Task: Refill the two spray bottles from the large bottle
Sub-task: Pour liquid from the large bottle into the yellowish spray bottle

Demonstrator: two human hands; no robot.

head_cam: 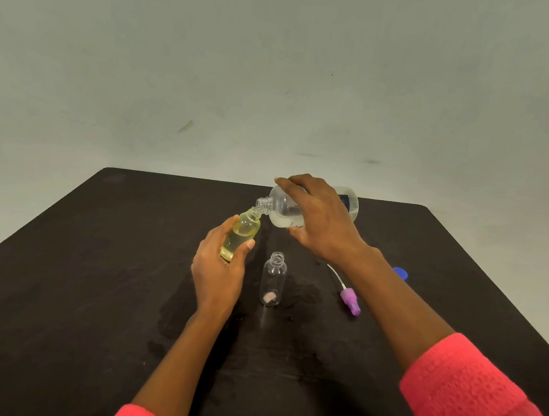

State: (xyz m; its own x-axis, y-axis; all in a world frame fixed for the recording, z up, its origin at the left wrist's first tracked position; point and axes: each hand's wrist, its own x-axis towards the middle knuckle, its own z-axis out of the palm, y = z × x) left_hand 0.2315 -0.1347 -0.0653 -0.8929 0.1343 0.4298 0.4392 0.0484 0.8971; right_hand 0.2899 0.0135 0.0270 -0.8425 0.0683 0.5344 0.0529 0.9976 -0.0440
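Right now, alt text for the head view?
The right hand tips the large bottle over the yellowish spray bottle held by the left hand. A clear uncapped spray bottle stands on the black table near a purple sprayer head.

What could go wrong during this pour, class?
1. The large bottle, tipped by the right hand, meets the mouth of the yellow bottle tilted in the left hand: liquid may miss and spill onto the table.
2. The uncapped clear bottle stands between the arms; a wrist could topple it.
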